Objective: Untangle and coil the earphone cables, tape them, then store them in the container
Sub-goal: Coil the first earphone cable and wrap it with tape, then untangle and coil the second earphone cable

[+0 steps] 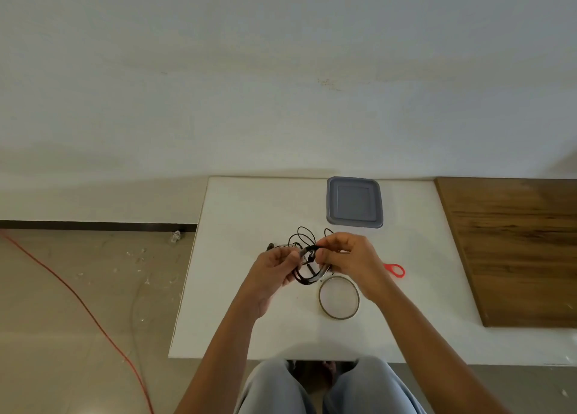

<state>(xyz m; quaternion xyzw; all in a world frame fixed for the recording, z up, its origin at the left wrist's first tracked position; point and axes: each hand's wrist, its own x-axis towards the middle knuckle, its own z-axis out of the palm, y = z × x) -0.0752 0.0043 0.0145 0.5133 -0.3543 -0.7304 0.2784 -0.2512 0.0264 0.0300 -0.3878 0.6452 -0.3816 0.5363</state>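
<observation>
The earphone cables (pixel 304 278) hang between the two hands, lifted a little off the white table (pixel 249 320) at its middle. The left hand (pixel 274 268) pinches the bundle from the left and the right hand (pixel 346 254) pinches it from the right. The fingertips of both are curled in close round the strands and almost meet over a small dark knot of wire. From that grip the gathered loops droop toward the near side as a rough oval, its long axis running left to right. Looser strands arch away on the far side and trail onto the table toward the container (pixel 354 202). The cable is thin, black and limp, and a pale or shiny patch shows near the pinch, though I cannot tell what it is. The coil looks uneven and only partly gathered, so untangling and winding seem unfinished. The tape roll (pixel 339 317) lies flat just near-right of the bundle beside the right wrist, so the right hand is the nearer one for taping. The container sits well beyond on the far side with its grey lid apparently on. A red scissors handle (pixel 388 266) shows just right of the right hand.
</observation>
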